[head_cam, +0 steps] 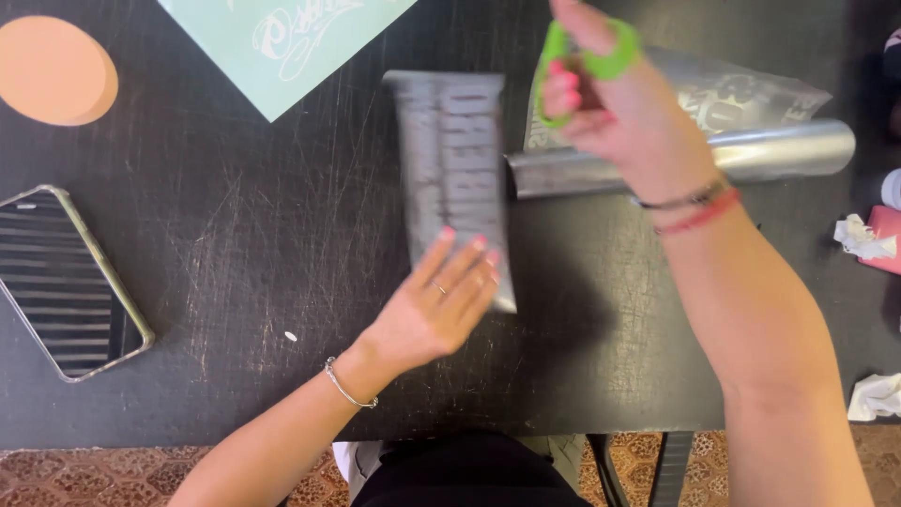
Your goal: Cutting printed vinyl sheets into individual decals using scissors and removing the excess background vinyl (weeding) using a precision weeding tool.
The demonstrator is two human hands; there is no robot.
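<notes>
My left hand (434, 305) lies flat, fingers spread, on the near end of a grey silver vinyl strip (450, 160) lying on the black table (235, 263). My right hand (619, 113) hovers above the table with its fingers through the green handles of a pair of scissors (587, 61); the blades are hidden. Under that hand lies a silver vinyl roll (779, 150), with a loose silver sheet (741, 94) behind it.
A phone (61, 277) lies at the left edge. An orange round pad (52, 70) sits at the far left, a mint green sheet (282, 42) at the top. Crumpled white scraps (859, 235) and a pink item (887, 235) lie at the right.
</notes>
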